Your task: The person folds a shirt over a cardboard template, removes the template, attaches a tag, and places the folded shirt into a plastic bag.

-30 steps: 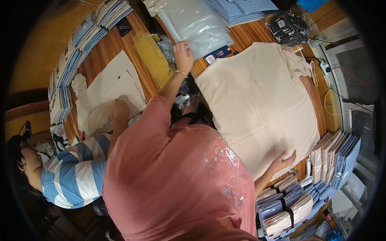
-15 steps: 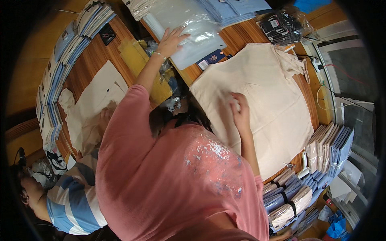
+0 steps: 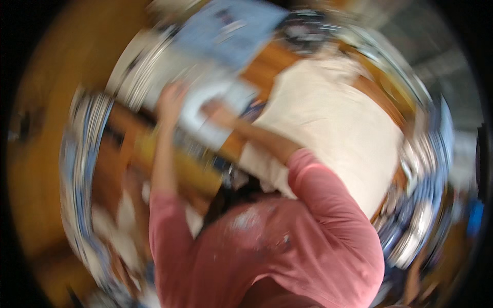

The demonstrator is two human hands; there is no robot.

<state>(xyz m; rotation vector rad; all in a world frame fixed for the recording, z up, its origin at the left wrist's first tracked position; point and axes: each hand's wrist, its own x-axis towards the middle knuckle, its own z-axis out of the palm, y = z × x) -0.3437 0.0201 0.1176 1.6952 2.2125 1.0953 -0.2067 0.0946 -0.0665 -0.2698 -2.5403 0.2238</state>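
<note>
The whole picture is smeared by motion. My left hand (image 3: 172, 100) is at the left side of a stack of clear plastic bags (image 3: 239, 95), near some pale folded garments. Reaching across from the right, my right hand (image 3: 218, 113) is over the same bags, a short way from the left one. The fingers of both are too blurred to show a grip. A beige garment (image 3: 334, 133) lies spread out on the wooden table to the right, with no hand on it. A dark blue tag (image 3: 254, 109) sits between the bags and the garment.
Folded blue shirts (image 3: 231, 33) lie behind the bags, with a dark packaged bundle (image 3: 306, 32) beside them. Packed garments form stacks at left (image 3: 82, 169) and right (image 3: 434, 164). Yellow material (image 3: 197, 172) sits in the gap between tables. A co-worker's blurred arm shows at left.
My right hand has left the beige garment and crossed left to the plastic bags. My left hand now appears further left along them. The whole view has shifted and blurred.
</note>
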